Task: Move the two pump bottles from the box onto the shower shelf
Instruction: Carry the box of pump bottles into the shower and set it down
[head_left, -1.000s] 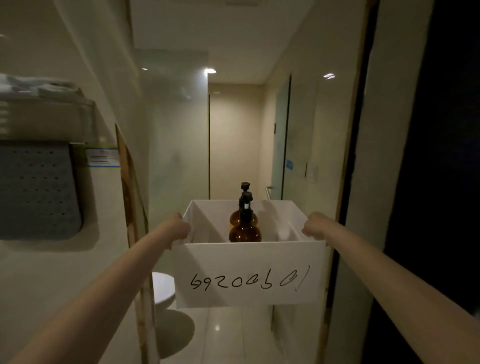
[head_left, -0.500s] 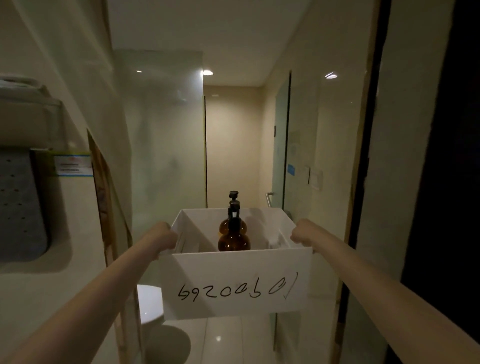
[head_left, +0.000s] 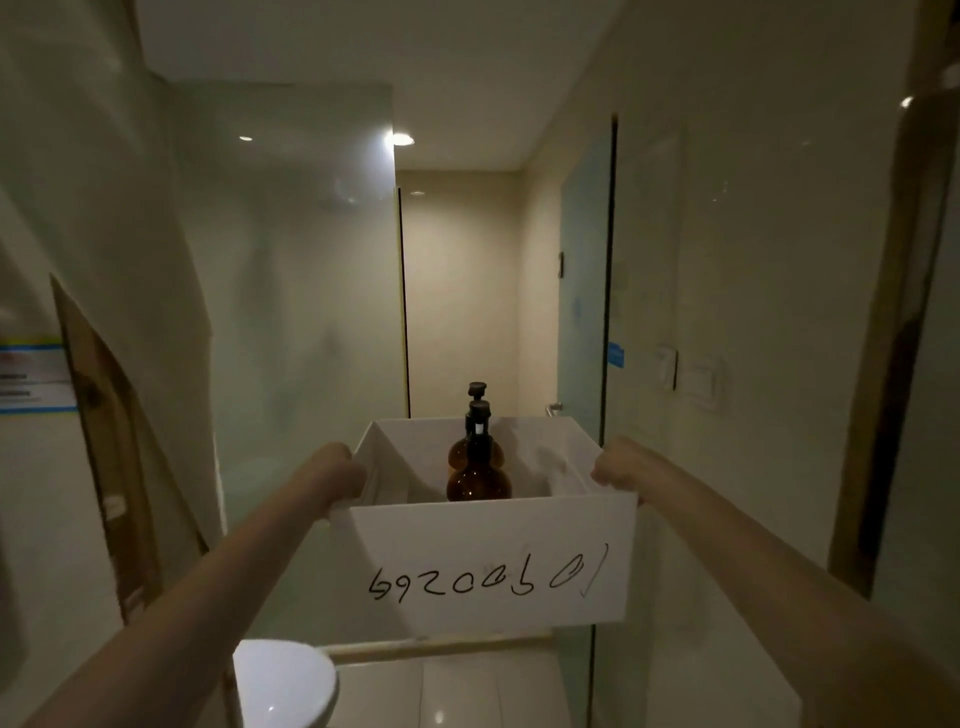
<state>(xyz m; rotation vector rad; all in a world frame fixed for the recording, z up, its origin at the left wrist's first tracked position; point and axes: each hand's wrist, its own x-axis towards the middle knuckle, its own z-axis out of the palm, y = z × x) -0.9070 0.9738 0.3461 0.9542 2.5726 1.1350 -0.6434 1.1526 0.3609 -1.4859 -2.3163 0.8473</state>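
Gripping the white box (head_left: 493, 561) by its two side walls, both bare forearms reach forward from the lower corners of the view; the left hand (head_left: 337, 470) is curled round the top edge of the left wall and the right hand (head_left: 618, 467) round the top edge of the right wall, so the box hangs in the air between them; its near wall bears black handwritten figures that read upside down; inside, near the middle, the two brown pump bottles stand upright, one behind the other; the front bottle (head_left: 478, 480) shows its round shoulders and black pump above the near wall, and the rear bottle (head_left: 477, 389) is mostly hidden behind it, its pump head rising a little higher; whether the two touch I cannot tell; below and left of the box lies the white rim of a toilet (head_left: 283, 680); at the left edge a wooden frame (head_left: 104, 441) leans beside a blue-edged label (head_left: 31, 376); beyond the box stands a misted glass panel (head_left: 291, 286); on the right wall sit pale switches (head_left: 701, 382); far off, a ceiling light (head_left: 400, 139) glows over a narrow passage
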